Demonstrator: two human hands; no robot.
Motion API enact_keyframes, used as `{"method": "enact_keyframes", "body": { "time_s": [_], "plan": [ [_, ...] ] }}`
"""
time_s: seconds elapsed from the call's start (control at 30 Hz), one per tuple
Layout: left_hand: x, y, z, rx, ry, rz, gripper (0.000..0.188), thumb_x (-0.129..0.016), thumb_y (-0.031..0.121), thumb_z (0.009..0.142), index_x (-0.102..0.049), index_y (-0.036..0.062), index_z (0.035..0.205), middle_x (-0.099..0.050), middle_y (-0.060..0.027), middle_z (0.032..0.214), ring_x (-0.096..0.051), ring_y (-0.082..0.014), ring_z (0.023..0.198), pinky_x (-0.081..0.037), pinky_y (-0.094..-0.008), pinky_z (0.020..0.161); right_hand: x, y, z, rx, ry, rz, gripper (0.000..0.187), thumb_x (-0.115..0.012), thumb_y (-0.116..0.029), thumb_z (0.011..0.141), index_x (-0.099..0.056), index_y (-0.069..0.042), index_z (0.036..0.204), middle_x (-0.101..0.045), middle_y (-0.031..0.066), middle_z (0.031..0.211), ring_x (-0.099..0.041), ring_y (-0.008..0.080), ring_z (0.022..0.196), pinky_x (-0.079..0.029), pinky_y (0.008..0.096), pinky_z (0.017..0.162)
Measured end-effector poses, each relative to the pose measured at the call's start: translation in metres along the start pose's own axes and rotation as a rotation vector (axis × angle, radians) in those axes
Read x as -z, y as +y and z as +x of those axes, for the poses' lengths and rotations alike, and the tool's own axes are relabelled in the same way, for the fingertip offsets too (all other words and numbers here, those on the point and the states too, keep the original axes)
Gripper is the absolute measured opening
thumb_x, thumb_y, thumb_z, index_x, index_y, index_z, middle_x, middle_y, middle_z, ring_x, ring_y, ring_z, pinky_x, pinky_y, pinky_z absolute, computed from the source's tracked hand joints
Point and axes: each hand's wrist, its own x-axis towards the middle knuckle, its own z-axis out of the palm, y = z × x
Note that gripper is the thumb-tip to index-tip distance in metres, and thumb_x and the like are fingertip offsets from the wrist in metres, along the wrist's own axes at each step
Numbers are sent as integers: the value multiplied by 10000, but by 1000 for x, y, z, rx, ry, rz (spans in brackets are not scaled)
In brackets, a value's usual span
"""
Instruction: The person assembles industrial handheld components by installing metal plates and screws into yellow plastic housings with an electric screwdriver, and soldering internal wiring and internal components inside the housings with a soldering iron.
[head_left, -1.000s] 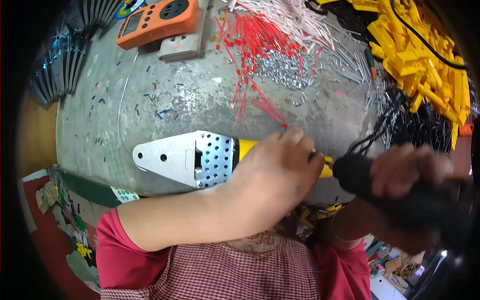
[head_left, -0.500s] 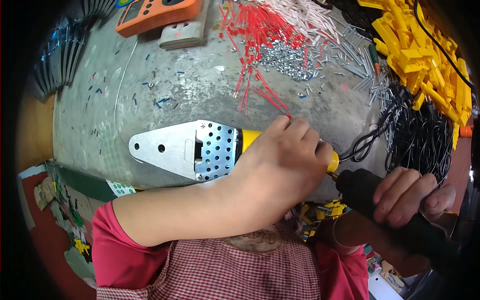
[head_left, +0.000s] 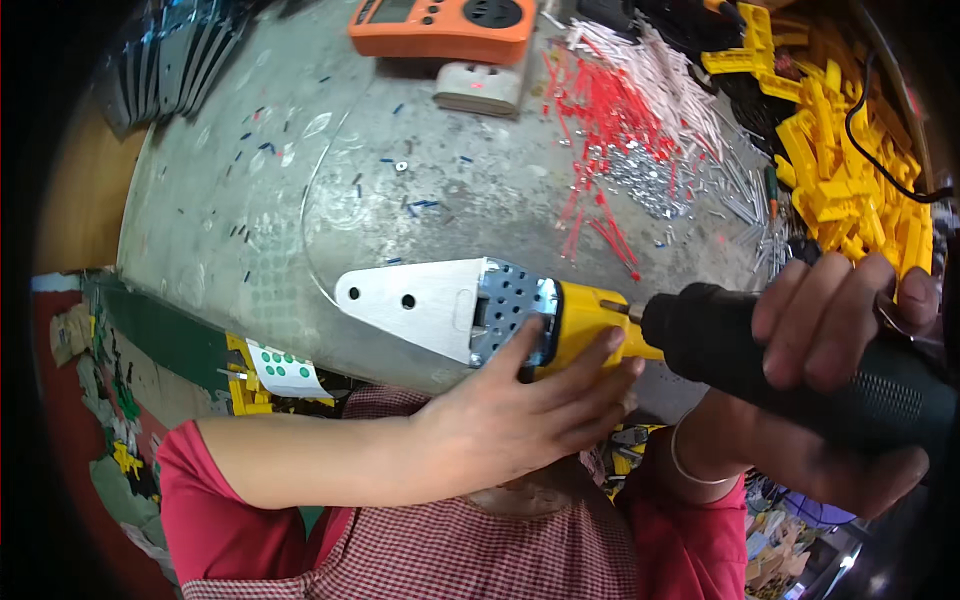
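A pipe welding iron (head_left: 410, 310) lies at the table's near edge, its flat silver tapered plate pointing left. Behind the plate come a perforated metal guard (head_left: 512, 300) and a yellow plastic handle (head_left: 590, 325). My left hand (head_left: 505, 410) holds the iron from the near side, thumb at the guard and fingers over the handle. In my right hand (head_left: 822, 325) is a black electric screwdriver (head_left: 710, 330), lying nearly level. Its bit (head_left: 615, 307) reaches the top of the yellow handle; whether a screw sits there, I cannot tell.
An orange meter (head_left: 440, 35) and a pale socket block (head_left: 480, 90) stand at the back. Red-sleeved wires (head_left: 615, 105), white sleeves (head_left: 660, 65), small nuts (head_left: 645, 180) and screws pile up to their right. Yellow plastic shells (head_left: 840, 170) heap at the far right.
My left hand has slid off the handle's top to the near side, its fingers less curled. The screwdriver bit has gone from the handle's cord end to its top. The view has shifted.
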Motion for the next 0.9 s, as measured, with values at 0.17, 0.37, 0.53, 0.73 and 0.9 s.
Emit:
{"method": "enact_keyframes", "body": {
  "time_s": [0.17, 0.37, 0.53, 0.73, 0.9],
  "plan": [
    [-6, -5, -5, -124, 34, -122, 369, -472, 328, 861, -563, 174, 1184, -456, -107, 1369, -346, -296, 1369, -406, -564, 970, -10, 19, 13, -98, -114, 30, 726, -681, -559, 761, -438, -8, 1167, -511, 32, 747, -475, 116, 582, -392, 266, 575],
    [-8, -4, -5, -106, 50, -75, 323, -506, 319, 854, -545, 242, 1165, -453, -7, 1346, -380, -216, 1345, -413, -598, 944, -13, 22, 11, -183, -184, 33, 706, -669, -592, 773, -464, -14, 1123, -533, 36, 748, -491, 122, 584, -414, 269, 585],
    [-24, -1, 1, -41, 204, -76, 275, -542, 295, 829, -575, 196, 1083, -535, -25, 1257, -394, -235, 1339, -418, -565, 899, -23, 8, 6, -165, 438, -62, 629, -599, -528, 819, -474, 4, 1131, -488, 29, 719, -476, 124, 587, -387, 264, 619],
    [-9, -24, 6, -150, 142, -46, 404, -609, 242, 808, -561, 201, 1207, -534, 3, 1265, -424, -194, 1288, -445, -433, 881, -7, -63, -25, -123, -404, -288, 492, -456, -337, 961, -472, 74, 1230, -637, 180, 880, -610, 288, 673, -517, 335, 629],
    [-2, -31, 6, -218, 12, -43, 441, -618, 214, 800, -535, 195, 1233, -500, 2, 1287, -425, -185, 1281, -411, -447, 913, -23, -58, -34, -257, -430, 113, 319, -398, -207, 1013, -427, 17, 1238, -669, 211, 822, -655, 314, 614, -565, 424, 599]
  ]
}}
